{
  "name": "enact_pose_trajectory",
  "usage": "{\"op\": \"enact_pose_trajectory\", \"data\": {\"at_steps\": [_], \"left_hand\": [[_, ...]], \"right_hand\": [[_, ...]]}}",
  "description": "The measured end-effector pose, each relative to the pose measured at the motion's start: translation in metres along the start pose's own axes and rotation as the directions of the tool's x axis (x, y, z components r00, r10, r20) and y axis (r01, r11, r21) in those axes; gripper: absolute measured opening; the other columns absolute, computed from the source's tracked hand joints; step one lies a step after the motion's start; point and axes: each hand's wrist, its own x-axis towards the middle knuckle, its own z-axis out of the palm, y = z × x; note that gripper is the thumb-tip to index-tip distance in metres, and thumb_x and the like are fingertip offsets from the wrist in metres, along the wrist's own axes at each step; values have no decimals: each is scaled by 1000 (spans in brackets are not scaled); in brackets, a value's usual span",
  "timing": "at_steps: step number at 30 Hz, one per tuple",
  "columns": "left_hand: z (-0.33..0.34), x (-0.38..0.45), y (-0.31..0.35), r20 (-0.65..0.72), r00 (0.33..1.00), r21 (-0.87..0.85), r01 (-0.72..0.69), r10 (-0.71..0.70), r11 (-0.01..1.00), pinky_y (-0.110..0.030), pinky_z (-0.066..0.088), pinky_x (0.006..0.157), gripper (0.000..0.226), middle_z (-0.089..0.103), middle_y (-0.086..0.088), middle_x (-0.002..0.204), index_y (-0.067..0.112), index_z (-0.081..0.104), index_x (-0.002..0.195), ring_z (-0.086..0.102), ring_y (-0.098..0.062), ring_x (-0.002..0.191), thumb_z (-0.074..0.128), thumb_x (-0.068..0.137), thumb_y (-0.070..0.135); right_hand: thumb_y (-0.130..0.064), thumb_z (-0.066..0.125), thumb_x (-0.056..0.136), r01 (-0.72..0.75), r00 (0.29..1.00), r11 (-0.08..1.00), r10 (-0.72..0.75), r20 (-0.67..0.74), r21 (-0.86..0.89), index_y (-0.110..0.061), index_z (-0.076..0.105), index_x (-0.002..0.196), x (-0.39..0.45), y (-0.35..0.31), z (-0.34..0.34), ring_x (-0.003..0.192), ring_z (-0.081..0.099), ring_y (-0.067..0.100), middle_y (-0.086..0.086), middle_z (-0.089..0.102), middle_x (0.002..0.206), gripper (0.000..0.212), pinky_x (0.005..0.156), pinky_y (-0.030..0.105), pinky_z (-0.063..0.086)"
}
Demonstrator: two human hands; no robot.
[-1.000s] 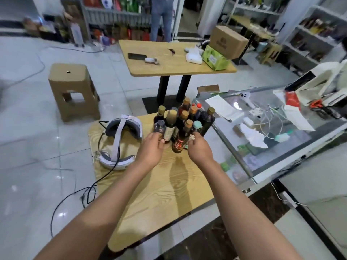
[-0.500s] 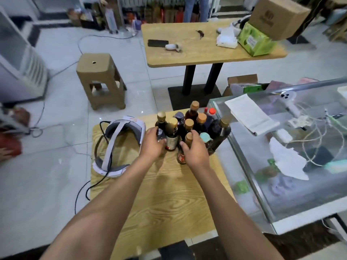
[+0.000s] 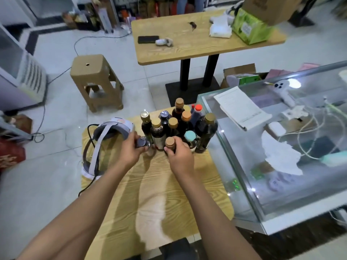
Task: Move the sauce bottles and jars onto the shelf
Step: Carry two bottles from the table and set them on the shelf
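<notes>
Several dark sauce bottles [image 3: 177,122] stand clustered at the far end of a small wooden table [image 3: 154,194]. My left hand [image 3: 130,152] grips a small jar with a grey metal lid [image 3: 141,142] at the cluster's left front. A short bottle with a tan cap [image 3: 170,142] sits at the front, and my right hand [image 3: 181,156] grips it just below the cap. A teal-capped jar [image 3: 190,136] stands just right of that bottle. No shelf for them is plainly in view.
A white headset [image 3: 107,143] with a black cable lies on the table's left side. A glass display counter [image 3: 281,166] borders the table on the right. Beyond stand a tan stool [image 3: 95,81] and a larger wooden table [image 3: 202,36] with boxes.
Both hands have closed round their items at the front of the cluster, the left on the grey-lidded jar, the right on the tan-capped bottle. The view has tilted down and come closer.
</notes>
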Motion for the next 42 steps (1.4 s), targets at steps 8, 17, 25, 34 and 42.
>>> {"op": "enact_pose_trajectory", "data": {"at_steps": [8, 17, 25, 34, 42], "left_hand": [[6, -61, -27, 44, 999, -86, -25, 29, 996, -40, 49, 78, 37, 61, 2, 90, 18, 50, 89, 60, -25, 86, 81, 71, 8], [-4, -149, -68, 165, 972, -118, -150, 169, 982, -30, 44, 66, 35, 63, 0, 85, 14, 53, 91, 58, -21, 78, 79, 69, 5], [-24, -223, -48, 377, 888, -89, -248, 263, 965, -30, 48, 66, 29, 67, 9, 80, 24, 59, 83, 62, -11, 75, 84, 68, 24], [26, -350, 62, 507, 694, -206, -479, 512, 853, -30, 51, 78, 30, 66, 23, 82, 37, 62, 79, 63, -3, 85, 87, 64, 29], [94, -529, 175, 595, 460, -522, -402, 659, 752, -21, 51, 80, 34, 74, 7, 91, 20, 71, 93, 69, -10, 92, 87, 65, 10]], "right_hand": [[-34, 63, 91, 45, 997, 993, -38, 61, -109, -28, 53, 129, -41, 1, -4, 98, 61, 25, 8, 62, 110, 40, 80, 32, 49], [-29, 68, 88, -99, 993, 995, 98, -67, -7, -18, 59, 116, -167, -9, 26, 96, 59, 28, 10, 65, 101, 31, 74, 32, 43], [-27, 74, 85, -189, 925, 979, 204, -320, 78, -20, 60, 123, -273, -13, 3, 103, 59, 22, 5, 68, 109, 41, 84, 30, 44], [-20, 80, 80, -118, 697, 857, 431, -573, 502, -29, 50, 105, -413, 20, -112, 89, 70, 8, -4, 74, 96, 39, 86, 44, 56], [-17, 76, 84, 24, 479, 911, 350, -805, 411, -46, 54, 103, -579, 50, -251, 100, 68, 4, -8, 72, 103, 41, 93, 38, 55]]}}
